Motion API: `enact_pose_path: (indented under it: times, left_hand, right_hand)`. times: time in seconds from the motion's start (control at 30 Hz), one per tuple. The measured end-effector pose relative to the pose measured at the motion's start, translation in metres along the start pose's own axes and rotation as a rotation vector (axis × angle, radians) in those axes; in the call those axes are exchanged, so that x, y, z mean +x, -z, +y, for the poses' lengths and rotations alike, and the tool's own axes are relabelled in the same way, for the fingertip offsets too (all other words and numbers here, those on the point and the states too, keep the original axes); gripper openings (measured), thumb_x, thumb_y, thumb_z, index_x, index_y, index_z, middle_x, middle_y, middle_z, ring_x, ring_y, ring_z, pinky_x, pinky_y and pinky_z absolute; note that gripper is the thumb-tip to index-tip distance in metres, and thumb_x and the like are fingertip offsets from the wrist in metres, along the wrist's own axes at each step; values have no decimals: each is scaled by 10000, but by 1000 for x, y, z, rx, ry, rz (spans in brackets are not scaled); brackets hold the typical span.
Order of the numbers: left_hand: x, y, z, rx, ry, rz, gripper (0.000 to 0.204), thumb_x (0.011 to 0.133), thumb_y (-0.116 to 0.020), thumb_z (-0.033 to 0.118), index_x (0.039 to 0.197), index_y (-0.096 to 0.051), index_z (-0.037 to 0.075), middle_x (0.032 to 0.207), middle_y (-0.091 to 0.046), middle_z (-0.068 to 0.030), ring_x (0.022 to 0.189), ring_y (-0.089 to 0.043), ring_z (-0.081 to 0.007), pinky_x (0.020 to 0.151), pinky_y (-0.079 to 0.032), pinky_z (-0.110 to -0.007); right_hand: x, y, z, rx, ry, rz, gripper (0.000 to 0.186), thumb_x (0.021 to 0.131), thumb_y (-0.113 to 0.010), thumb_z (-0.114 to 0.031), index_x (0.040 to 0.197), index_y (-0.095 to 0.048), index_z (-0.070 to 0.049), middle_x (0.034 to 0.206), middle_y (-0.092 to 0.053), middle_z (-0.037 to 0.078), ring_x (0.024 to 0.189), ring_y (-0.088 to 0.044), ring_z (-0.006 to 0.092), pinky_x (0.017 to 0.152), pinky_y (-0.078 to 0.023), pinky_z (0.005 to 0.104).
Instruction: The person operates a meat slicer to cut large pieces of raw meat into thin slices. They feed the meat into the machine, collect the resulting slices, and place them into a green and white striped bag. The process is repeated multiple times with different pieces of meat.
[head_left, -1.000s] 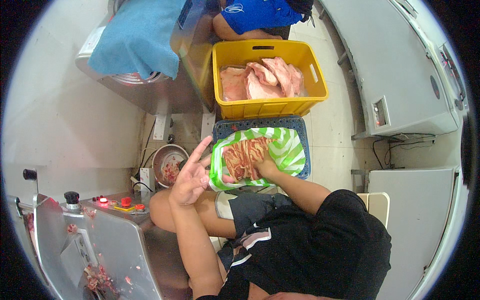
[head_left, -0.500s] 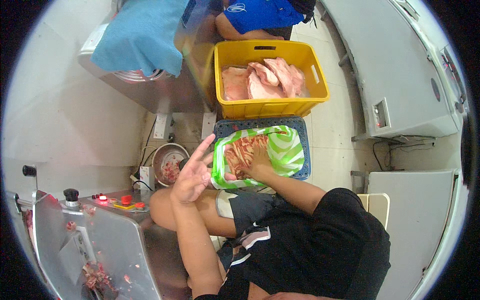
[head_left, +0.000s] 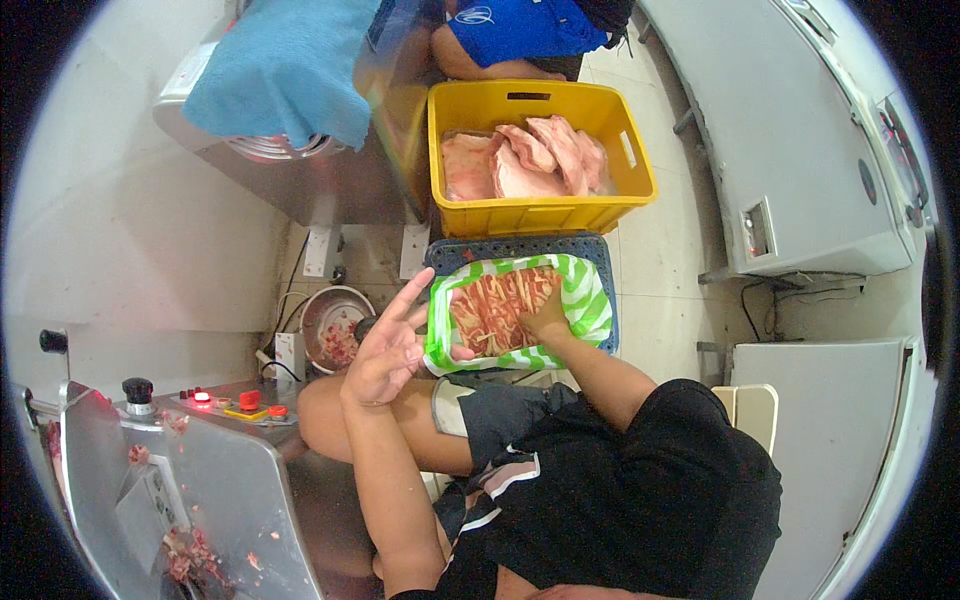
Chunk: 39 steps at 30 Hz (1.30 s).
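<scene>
Thin red-and-white sliced meat (head_left: 495,312) lies packed inside a green-and-white striped plastic bag (head_left: 588,300), whose rim is spread open around it. My right hand (head_left: 545,312) presses against the right end of the meat, fingers stretched along it and partly tucked down beside the bag's wall. On the opposite side, my left hand (head_left: 385,355) is held palm up at the bag's left edge with its fingers apart and nothing in them. Under the bag sits a blue perforated crate (head_left: 470,248).
A yellow crate (head_left: 545,212) with large pale meat slabs (head_left: 530,165) stands beyond. To the left are a bowl of scraps (head_left: 338,328) and a steel machine (head_left: 225,470) with buttons. A blue towel (head_left: 280,75) covers another machine. Someone in blue shorts (head_left: 525,35) sits at the back.
My right hand has slid rightward from the top of the meat to its right end, uncovering the slices. The bag's right side now stands more open. My left hand is nearly unmoved.
</scene>
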<state>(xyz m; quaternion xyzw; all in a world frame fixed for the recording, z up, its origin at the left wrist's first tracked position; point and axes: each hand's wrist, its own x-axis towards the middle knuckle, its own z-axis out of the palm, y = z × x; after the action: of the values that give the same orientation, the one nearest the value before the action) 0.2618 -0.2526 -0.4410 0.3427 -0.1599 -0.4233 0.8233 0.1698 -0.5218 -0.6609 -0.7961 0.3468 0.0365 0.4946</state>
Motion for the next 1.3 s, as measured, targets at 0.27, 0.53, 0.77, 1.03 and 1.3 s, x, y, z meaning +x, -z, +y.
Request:
enact_pose_path:
  times: [0.27,0.53,0.77,1.03,1.3]
  left_hand:
    - [-1,-1,0,42,12,30,1037,792,-744,196,1598,-121,3,1530,-377,-297,1304,-533,-393,984,-538,-525]
    - [-1,-3,1,67,14,44,1046,787,-755,246,1597,-138,8,1529,-392,-282,1239,-582,-377,990,-537,-492]
    - [-3,-2,1,66,6,53,1025,804,-743,231,1603,-136,20,1532,-389,-282,1232,-586,-375,989,-532,-504]
    - [-1,-3,1,23,-10,21,961,823,-702,141,1600,-151,17,1506,-411,-270,1060,-675,-401,980,-520,-468]
    - [-3,0,2,56,28,25,1000,817,-725,194,1604,-132,21,1532,-391,-280,1245,-578,-369,996,-527,-504]
  right_hand:
    - [13,-5,36,-57,172,-186,1092,770,-830,-131,1560,-93,25,1514,-375,251,1384,-438,342,1150,-379,379]
    - [9,-13,20,-256,72,-100,1050,726,-859,-297,1520,-250,20,1467,-399,294,1339,-461,433,1122,-417,447]
    - [17,-7,-8,-434,122,13,1075,679,-881,-255,1505,-258,35,1525,-297,307,1424,-323,456,1172,-354,446]
    - [39,-6,19,-495,192,-45,1059,660,-907,-299,1470,-311,33,1510,-346,294,1421,-322,458,1185,-321,447]
    - [15,-11,-3,-208,9,4,1098,634,-903,-250,1490,-268,11,1529,-313,298,1431,-334,442,1193,-328,412]
